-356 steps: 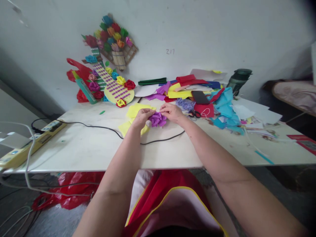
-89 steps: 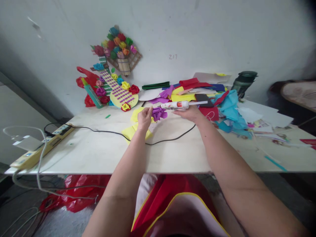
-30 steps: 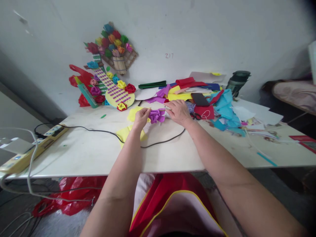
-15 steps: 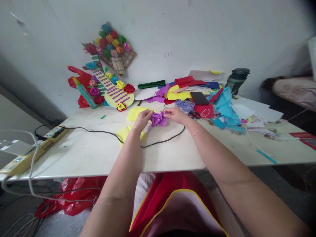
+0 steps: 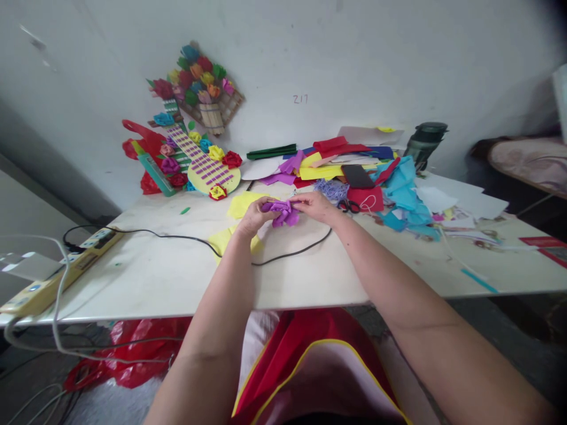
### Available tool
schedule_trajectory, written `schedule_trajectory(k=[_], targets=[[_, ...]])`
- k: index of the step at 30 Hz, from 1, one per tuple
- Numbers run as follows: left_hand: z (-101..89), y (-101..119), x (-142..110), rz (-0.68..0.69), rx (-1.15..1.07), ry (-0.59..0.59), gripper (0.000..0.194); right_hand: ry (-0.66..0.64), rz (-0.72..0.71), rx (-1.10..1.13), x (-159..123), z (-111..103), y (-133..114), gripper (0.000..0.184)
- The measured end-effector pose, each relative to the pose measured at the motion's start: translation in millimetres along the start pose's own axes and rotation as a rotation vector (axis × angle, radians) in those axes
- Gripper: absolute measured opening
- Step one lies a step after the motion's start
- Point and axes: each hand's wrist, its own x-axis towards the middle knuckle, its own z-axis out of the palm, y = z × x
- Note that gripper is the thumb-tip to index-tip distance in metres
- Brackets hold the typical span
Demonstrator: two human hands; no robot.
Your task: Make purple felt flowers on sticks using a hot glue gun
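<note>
A purple paper flower with crumpled petals is held between my two hands, just above the table. My left hand pinches its left side, fingers closed on a petal. From the right, my right hand grips the flower's upper right edge between thumb and fingertips. Pieces of yellow paper lie under and behind my left hand. A black cable loops across the table in front of the flower.
Scissors, a phone and heaped coloured paper lie to the right. A paper-flower guitar and a glue bottle lean at the back left. A power strip runs along the left edge; a dark bottle stands back right.
My left hand has shifted slightly left and lower, and more of the flower's left petals now show. The right hand has hardly moved.
</note>
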Motion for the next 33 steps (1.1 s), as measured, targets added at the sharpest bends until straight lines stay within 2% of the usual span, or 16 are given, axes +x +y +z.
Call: schedule_trajectory(k=[8,12,16,25,33], targets=[[0.0,1,-1,0.023,-0.023,-0.009,0.037,0.005,-0.045,-0.084,-3,-7,-10,0.03],[-1.7,-1,0,0.04,-0.029,-0.015,0.036,-0.028,-0.021,-0.101,-5,-13,-15,0.028],[-3.0,-2,1,0.041,-0.038,-0.007,0.038,-0.046,0.027,-0.061,-6,-16,-13,0.022],[-2.7,0,0,0.047,-0.062,0.021,0.041,-0.02,0.02,-0.105,-5,-20,-8,0.019],[-2.3,3,0,0.06,-0.061,0.01,0.043,0.027,-0.072,-0.144,-4,-30,-13,0.02]])
